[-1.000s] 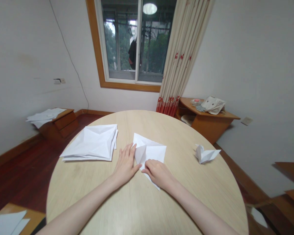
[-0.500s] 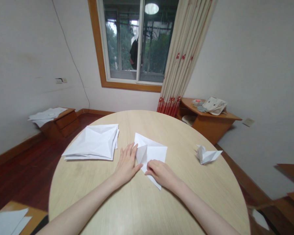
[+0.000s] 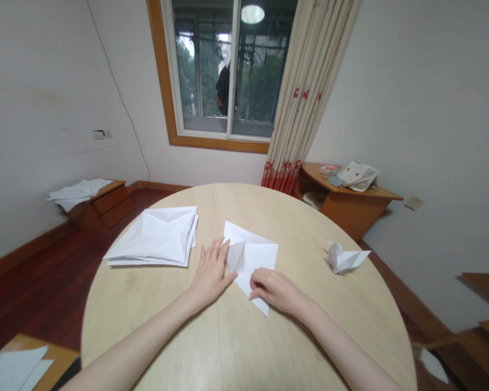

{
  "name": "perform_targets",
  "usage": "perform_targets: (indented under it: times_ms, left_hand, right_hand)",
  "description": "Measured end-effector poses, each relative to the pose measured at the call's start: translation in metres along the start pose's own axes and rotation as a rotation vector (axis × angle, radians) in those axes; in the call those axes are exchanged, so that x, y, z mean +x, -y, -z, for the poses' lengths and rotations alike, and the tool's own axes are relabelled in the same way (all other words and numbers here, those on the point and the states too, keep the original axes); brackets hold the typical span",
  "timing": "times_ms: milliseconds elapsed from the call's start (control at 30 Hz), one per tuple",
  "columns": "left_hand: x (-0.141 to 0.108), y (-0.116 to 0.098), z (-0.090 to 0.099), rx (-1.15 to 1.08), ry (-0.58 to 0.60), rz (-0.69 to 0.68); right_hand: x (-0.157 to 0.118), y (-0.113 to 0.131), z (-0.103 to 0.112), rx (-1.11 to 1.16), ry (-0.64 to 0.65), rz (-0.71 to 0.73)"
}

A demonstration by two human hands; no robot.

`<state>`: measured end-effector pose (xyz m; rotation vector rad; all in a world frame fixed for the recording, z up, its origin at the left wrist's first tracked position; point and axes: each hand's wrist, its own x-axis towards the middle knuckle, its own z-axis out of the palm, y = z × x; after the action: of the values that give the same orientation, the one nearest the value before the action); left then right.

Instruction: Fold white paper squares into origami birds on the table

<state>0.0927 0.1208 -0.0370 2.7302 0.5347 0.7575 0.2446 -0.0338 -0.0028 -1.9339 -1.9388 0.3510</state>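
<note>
A white sheet of paper (image 3: 261, 255) lies partly folded near the middle of the round table (image 3: 228, 358), with one flap standing up and a pointed corner toward me. My left hand (image 3: 212, 271) rests flat along its left edge, fingers stretched and thumb tip touching the paper. Over the lower part of the sheet is my right hand (image 3: 274, 288), its fingers curled in and resting on the paper with nothing visible in them. Part of the sheet's lower right edge is hidden beneath this hand.
A stack of folded white papers (image 3: 157, 236) sits on the left of the table. Near the right rim stands a folded paper figure (image 3: 344, 259). Beyond are a drawer cabinet (image 3: 110, 203) with papers and a corner desk (image 3: 350, 209) bearing a cloth bag (image 3: 358, 176).
My right hand has slid a little right and toward me over the paper, uncovering more of its middle. My left hand and the sheet have stayed in place.
</note>
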Motion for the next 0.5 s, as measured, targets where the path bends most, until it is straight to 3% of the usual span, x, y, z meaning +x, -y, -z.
perform_targets:
  times_ms: [500]
  left_hand:
    - [-0.0003, 0.0001, 0.0, 0.001, -0.013, -0.007]
  right_hand:
    - [-0.0085, -0.003, 0.0088, 0.014, 0.036, 0.029]
